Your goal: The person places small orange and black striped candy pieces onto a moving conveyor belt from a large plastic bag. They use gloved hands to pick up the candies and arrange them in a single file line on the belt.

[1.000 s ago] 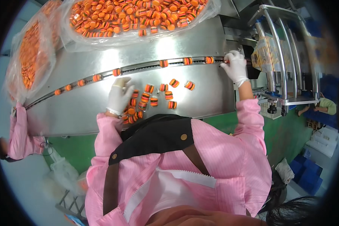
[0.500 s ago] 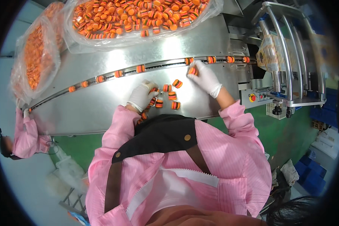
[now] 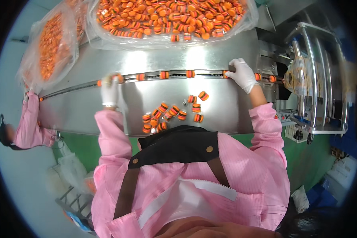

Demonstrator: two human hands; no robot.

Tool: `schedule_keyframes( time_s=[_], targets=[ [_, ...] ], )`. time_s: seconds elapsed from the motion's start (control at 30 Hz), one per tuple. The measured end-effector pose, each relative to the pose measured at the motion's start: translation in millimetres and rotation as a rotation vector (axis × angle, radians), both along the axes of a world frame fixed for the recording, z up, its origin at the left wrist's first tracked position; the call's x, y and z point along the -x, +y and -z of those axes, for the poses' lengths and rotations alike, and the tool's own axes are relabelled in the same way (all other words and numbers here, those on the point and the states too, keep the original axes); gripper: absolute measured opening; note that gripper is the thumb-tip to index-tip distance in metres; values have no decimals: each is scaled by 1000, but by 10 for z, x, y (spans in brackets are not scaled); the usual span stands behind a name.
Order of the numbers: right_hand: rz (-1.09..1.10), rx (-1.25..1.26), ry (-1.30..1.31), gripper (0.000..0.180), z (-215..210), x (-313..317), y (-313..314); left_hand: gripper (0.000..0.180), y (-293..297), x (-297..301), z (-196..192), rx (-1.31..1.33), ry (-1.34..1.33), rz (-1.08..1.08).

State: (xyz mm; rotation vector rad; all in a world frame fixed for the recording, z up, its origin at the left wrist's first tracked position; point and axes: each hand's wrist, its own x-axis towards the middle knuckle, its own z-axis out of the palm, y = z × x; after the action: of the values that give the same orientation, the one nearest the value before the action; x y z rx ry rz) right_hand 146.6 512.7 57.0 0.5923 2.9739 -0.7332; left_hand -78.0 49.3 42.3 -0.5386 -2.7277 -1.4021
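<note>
So this person's got white-gloved hands well apart over a narrow conveyor (image 3: 177, 74). Left hand (image 3: 109, 93) is at 10 o'clock, right by a burger-shaped candy (image 3: 119, 78) (super blurry, can't tell if it's gripping). Right hand (image 3: 243, 75) is at 2 o'clock, thumb and fingers spread, thumb beside an orange-edged candy (image 3: 225, 74) on the belt. Loose striped candies (image 3: 163, 107) sit mid-view, and a stuffed clear plastic bag (image 3: 158, 43) hogs 12 o'clock.
</note>
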Motion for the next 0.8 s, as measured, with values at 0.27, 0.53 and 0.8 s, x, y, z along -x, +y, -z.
schedule_keyframes(
  time_s=[0.27, 0.53, 0.8],
  targets=[
    [-77, 113, 278, 28, -155, 434, -375, 16, -1049, 963, 426, 594, -103, -120],
    [-343, -18, 322, 27, -195, 1630, -949, 33, -47, 791, -391, 740, 133, -65],
    [-337, -138, 34, 27, 3, 2123, -1045, 24, 1071, 1557, -444, 504, 250, 223]
  ],
)
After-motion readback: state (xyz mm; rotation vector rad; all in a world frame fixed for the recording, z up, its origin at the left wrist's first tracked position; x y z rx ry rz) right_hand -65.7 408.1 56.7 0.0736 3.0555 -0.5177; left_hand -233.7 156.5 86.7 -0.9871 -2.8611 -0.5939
